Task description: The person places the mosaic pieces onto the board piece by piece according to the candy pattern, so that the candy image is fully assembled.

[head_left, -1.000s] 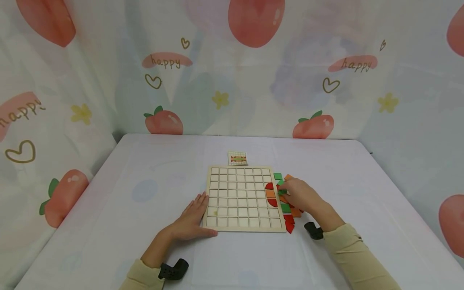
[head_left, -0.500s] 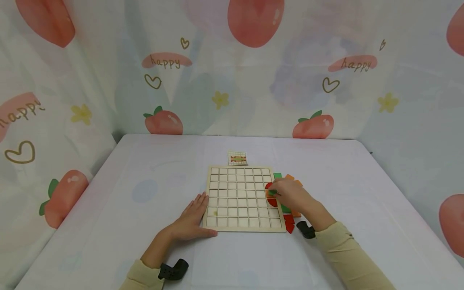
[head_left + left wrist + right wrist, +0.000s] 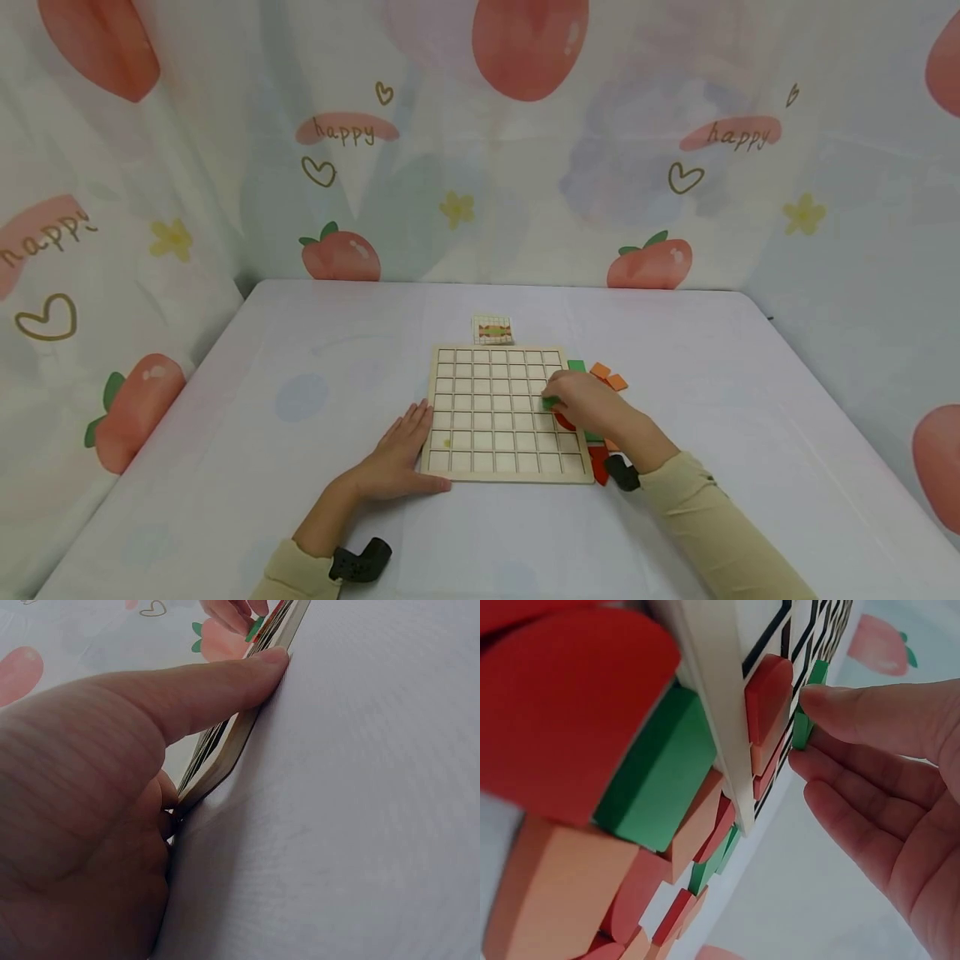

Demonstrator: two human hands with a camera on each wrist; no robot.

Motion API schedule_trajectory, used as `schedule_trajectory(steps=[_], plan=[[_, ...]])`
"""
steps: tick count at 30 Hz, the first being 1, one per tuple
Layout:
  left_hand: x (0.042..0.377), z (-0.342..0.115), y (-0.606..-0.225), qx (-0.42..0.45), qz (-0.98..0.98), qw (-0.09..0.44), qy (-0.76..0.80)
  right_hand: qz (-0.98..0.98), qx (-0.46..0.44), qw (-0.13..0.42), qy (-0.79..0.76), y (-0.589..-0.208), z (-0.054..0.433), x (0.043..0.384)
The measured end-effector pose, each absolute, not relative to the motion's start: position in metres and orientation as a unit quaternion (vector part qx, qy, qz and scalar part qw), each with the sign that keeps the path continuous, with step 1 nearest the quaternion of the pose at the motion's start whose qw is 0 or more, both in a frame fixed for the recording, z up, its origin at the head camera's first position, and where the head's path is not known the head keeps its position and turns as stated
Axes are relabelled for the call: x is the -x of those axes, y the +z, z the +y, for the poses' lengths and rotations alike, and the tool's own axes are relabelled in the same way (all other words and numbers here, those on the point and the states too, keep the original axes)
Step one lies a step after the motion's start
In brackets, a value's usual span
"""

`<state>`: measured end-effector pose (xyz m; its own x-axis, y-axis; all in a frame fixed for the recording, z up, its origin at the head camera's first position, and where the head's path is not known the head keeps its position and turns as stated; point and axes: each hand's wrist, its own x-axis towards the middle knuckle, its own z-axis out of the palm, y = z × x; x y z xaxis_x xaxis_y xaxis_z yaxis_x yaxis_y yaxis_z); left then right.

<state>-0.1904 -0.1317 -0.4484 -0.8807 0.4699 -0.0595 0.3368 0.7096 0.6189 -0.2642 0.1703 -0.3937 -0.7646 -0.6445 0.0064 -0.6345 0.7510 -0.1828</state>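
A wooden grid board [image 3: 480, 425] lies on the white table. My left hand [image 3: 393, 454] rests at its near left corner, fingers straight along the left side. In the left wrist view, the thumb [image 3: 232, 679] lies over the board's front edge. My right hand [image 3: 596, 408] is above the grid's right part, pinching a green block [image 3: 802, 727] between thumb and fingertips, close over the squares. Beside it in the grid's right column sit a red rounded block [image 3: 769, 697], an orange block [image 3: 760, 760] and another red one, partly hidden by the hand in the head view.
Several loose blocks lie along the board's right side, among them orange ones [image 3: 617, 382], a green one [image 3: 576, 366] and red ones [image 3: 598, 465]. Behind the board lies a small pattern card [image 3: 492, 331]. A printed curtain [image 3: 525, 183] hangs behind the table.
My right hand has moved left from the loose blocks onto the grid, carrying the green block past the red and orange column. The left hand stays in place.
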Motion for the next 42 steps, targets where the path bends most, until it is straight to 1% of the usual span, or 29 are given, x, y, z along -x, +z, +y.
schedule_trajectory(steps=[4,14,23,30,36,42], plan=[[0.1904,-0.1309,-0.4478,-0.220,0.918,0.108,0.311,0.935,0.341,0.043,-0.084,-0.3953,0.1671,0.2669],[0.1904,-0.1296,-0.4483,-0.215,0.919,0.111,0.312,0.928,0.361,0.040,-0.079,-0.3969,0.1636,0.2671],[0.1905,-0.1294,-0.4498,-0.215,0.920,0.111,0.307,0.920,0.382,0.027,-0.080,-0.4001,0.1648,0.2672],[0.1905,-0.1291,-0.4480,-0.216,0.921,0.108,0.306,0.904,0.417,-0.001,-0.094,-0.4008,0.1664,0.2678],[0.1906,-0.1294,-0.4480,-0.215,0.920,0.108,0.308,0.914,0.397,0.017,-0.081,-0.3992,0.1634,0.2665],[0.1910,-0.1298,-0.4476,-0.214,0.921,0.107,0.307,0.917,0.393,0.015,-0.069,-0.3993,0.1614,0.2674]])
